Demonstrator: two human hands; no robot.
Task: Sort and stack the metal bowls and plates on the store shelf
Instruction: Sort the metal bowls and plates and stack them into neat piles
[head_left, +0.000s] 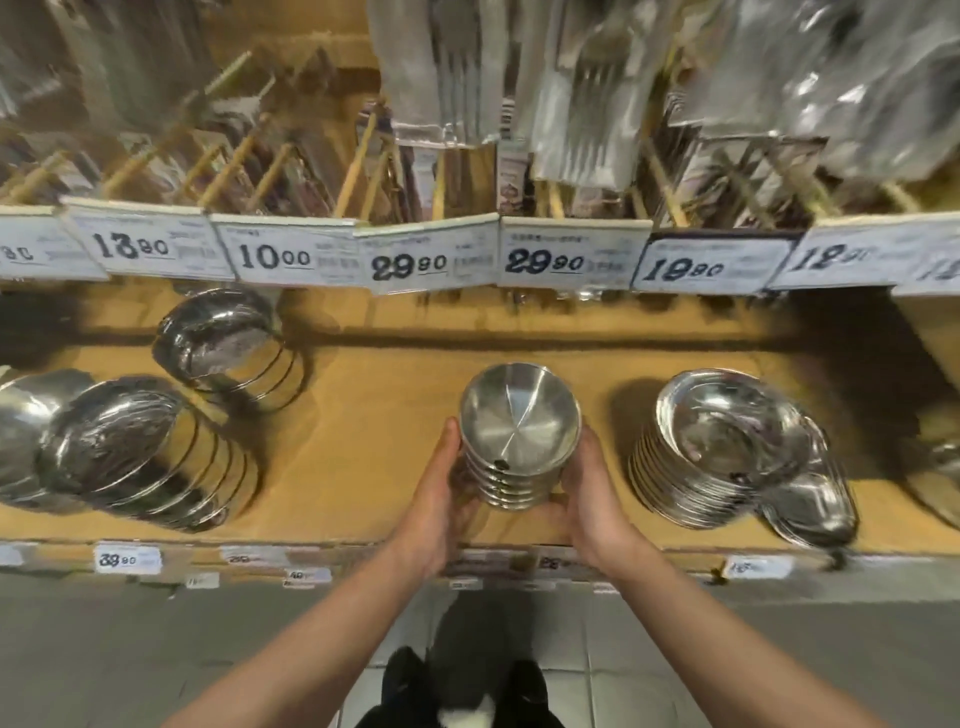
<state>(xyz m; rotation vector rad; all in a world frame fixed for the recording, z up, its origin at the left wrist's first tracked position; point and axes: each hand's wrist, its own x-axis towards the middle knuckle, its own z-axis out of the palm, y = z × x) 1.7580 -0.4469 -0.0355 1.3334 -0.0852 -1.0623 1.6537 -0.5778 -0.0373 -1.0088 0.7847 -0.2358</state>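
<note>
On the wooden shelf (363, 415), front centre, a stack of small metal bowls (519, 441) sits between both grips: left hand (441, 493) cupping its nine-o'clock side, right hand (592, 493) curled round its three-o'clock side.

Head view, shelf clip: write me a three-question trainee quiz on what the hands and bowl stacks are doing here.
1. True or false: both hands grip the same bowl stack.
2. Multiple choice: the plate stack sits A) left of the held stack, B) right of it, C) on the upper shelf.
3. Fill in: the price tag directly above the held stack reads ____.

Key:
1. True. The left hand and the right hand cup opposite sides of it, on the shelf.
2. B.
3. 29.90.
</note>
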